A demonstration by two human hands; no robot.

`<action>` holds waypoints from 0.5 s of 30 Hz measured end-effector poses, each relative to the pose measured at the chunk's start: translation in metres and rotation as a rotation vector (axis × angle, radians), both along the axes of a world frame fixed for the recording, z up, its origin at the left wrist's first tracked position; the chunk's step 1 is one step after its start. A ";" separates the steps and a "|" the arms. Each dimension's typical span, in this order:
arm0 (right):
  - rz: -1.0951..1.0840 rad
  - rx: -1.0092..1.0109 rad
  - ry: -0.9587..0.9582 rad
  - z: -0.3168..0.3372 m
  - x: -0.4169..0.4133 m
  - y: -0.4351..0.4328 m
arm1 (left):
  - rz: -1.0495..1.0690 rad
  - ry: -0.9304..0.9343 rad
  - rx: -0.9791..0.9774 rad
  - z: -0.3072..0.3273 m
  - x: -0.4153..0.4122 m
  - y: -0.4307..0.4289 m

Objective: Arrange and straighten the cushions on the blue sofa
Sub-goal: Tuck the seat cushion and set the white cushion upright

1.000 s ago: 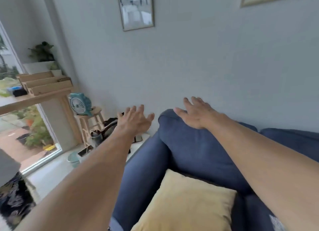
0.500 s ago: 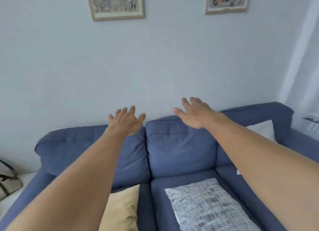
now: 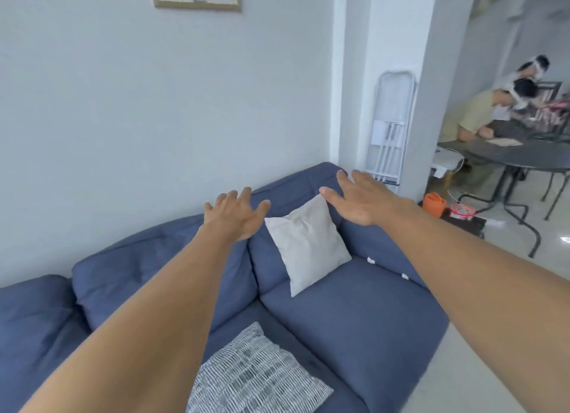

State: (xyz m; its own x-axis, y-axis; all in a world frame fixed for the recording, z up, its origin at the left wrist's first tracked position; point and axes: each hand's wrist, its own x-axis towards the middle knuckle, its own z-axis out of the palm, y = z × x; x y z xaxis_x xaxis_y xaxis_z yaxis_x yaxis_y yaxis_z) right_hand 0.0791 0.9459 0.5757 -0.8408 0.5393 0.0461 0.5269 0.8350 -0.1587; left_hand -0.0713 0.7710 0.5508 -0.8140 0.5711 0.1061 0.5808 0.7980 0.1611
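- Stretched out over the top of the sofa's back, just left of the white cushion (image 3: 308, 243): left hand (image 3: 236, 213), fingers spread, holding nothing.
- Held flat near that cushion's upper corner: right hand (image 3: 361, 200), fingers straight and close together, thumb out, gripping nothing. Cannot tell whether the thumb tip touches the fabric.
- Propped askew in the far corner of the blue sofa (image 3: 354, 314): the white cushion, leaning on the back and the right armrest, one corner down on the seat, cover creased.
- Lying flat and crooked on the seat nearer the camera: patterned grey-and-white cushion (image 3: 253, 378), partly hidden under the left forearm (image 3: 154, 320).
- Likely handling of both: light, soft and floppy. Judging by the creases, loosely filled, so prone to sag if lifted by a single corner. Nothing to break, and the woven covers are probably not slippery.
- Best taken by two opposite edges or both top corners, one hand on each, thumb in front and fingers behind. Then turned square and set upright against the back.
- Worth a pat on both flanks afterwards to plump the filling and smooth the creases.
- For the patterned one: reach lower, grip the far edge, and lift rather than drag across the seat.
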 end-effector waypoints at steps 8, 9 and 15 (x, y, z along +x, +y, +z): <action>-0.244 -0.033 -0.028 -0.029 0.022 0.122 | -0.223 -0.044 -0.034 -0.027 -0.021 0.153; -0.255 -0.029 -0.029 -0.031 0.023 0.135 | -0.238 -0.048 -0.033 -0.028 -0.022 0.165; -0.325 -0.031 -0.009 -0.050 0.022 0.210 | -0.332 -0.047 -0.078 -0.040 -0.030 0.256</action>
